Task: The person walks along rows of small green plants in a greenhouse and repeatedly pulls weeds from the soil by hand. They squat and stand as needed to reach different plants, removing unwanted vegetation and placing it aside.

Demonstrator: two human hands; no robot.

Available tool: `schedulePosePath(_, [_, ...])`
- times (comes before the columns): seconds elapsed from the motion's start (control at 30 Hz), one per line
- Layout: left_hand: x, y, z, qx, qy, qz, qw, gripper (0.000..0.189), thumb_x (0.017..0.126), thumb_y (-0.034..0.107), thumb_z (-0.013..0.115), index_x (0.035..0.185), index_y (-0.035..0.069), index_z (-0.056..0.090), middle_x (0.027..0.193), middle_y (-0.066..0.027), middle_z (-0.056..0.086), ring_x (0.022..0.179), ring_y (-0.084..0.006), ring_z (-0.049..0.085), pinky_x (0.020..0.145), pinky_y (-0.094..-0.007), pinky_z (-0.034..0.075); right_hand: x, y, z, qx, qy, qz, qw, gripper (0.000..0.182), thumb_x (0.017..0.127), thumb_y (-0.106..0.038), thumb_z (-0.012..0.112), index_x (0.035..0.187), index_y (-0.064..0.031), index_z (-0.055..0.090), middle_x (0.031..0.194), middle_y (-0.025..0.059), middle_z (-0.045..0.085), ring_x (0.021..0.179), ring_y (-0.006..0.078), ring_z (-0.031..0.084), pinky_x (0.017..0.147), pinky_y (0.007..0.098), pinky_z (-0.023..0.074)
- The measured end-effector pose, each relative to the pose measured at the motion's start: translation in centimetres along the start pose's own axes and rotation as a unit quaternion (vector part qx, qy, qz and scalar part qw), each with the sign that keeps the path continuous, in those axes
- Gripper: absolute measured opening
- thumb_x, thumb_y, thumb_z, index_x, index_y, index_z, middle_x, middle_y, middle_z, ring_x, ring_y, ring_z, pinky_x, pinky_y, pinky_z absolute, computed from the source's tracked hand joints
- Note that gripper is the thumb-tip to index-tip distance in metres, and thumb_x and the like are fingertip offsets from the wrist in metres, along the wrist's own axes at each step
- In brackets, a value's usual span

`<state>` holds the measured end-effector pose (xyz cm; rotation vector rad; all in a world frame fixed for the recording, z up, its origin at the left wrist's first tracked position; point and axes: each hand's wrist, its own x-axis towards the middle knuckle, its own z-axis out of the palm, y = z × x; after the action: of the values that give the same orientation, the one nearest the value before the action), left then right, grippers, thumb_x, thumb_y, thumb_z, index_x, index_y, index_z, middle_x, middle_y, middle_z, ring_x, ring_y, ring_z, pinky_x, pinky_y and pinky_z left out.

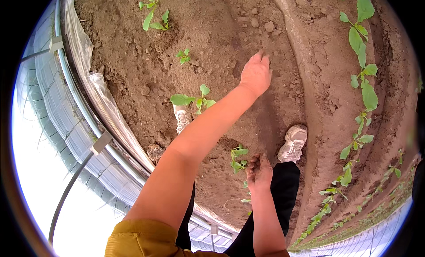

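Note:
Reaching forward, my left hand point(257, 73) has its soiled fingertips down on the brown soil point(212, 38), fingers slightly apart and no object visible in them. My right hand point(260, 170) is nearer my body, palm partly turned up, with dirty, curled fingers beside a small leafy seedling point(238, 159). Whether anything lies inside those fingers cannot be told. Another seedling point(199, 101) with broad green leaves grows by my left shoe, partly behind my left forearm. Farther ahead stand a tiny seedling point(183, 56) and a larger leafy plant point(149, 14).
My left shoe point(182, 119) and right shoe point(294, 142) stand on the soil. To the right run a soil ridge point(318, 91) and a row of green plants point(362, 81). Plastic sheeting point(99, 87) and a curved metal pipe point(78, 91) border the left side.

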<state>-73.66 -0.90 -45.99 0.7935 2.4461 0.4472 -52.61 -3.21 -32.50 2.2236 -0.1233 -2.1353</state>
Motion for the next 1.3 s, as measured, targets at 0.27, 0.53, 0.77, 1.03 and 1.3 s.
schedulePosePath(0.27, [-18.3,-12.8,-11.3,-0.099,0.135,-0.267,0.949,0.024,0.079,0.01,0.053,0.101,0.001,0.052,0.096,-0.0162,0.056,0.085,-0.0315,0.056,0.074,-0.0372,0.045,1.3,1.7,-0.6,-0.019,0.002,-0.028,0.999,0.018,0.089,-0.021,0.047,0.082,-0.006,0.053,0.065,0.0028,0.053,0.048,0.0097,0.047,0.039,0.0208,0.036])
schedulePosePath(0.53, [-28.6,-30.9,-8.3,0.204,-0.314,-0.306,0.875,0.022,0.079,0.009,0.047,0.099,0.005,0.057,0.103,-0.0142,0.057,0.092,-0.0302,0.056,0.078,-0.0386,0.047,3.0,5.0,-1.4,-0.108,0.032,-0.035,0.993,0.017,0.088,-0.023,0.048,0.082,-0.0081,0.053,0.066,0.0012,0.053,0.049,0.0082,0.047,0.039,0.0195,0.0353])
schedulePosePath(0.77, [-23.1,-35.1,-7.4,0.164,-0.286,-0.285,0.9,0.036,0.081,0.01,0.044,0.117,0.008,0.047,0.122,-0.0082,0.046,0.109,-0.0258,0.047,0.087,-0.0352,0.043,4.6,7.1,-1.8,-0.17,0.038,-0.047,0.984,0.016,0.088,-0.024,0.049,0.083,-0.0093,0.053,0.065,0.0007,0.053,0.049,0.0081,0.047,0.039,0.0195,0.0353])
schedulePosePath(1.03, [-24.3,-36.6,-7.0,0.299,-0.098,-0.211,0.926,0.046,0.079,0.01,0.046,0.125,0.013,0.041,0.127,-0.0037,0.042,0.114,-0.0211,0.04,0.091,-0.033,0.036,4.8,8.3,-1.6,-0.203,0.018,-0.054,0.978,0.015,0.088,-0.021,0.049,0.083,-0.0088,0.054,0.065,0.0014,0.055,0.049,0.0091,0.049,0.04,0.0199,0.0374])
schedulePosePath(1.3, [-23.7,-35.6,-8.4,0.345,-0.277,-0.168,0.881,0.049,0.077,0.011,0.052,0.124,0.016,0.041,0.126,-0.0047,0.04,0.116,-0.0225,0.037,0.094,-0.036,0.032,4.2,8.1,-0.5,-0.208,0.01,-0.078,0.975,0.016,0.087,-0.022,0.051,0.082,-0.0072,0.054,0.065,0.0017,0.055,0.049,0.0091,0.05,0.04,0.0195,0.0355])
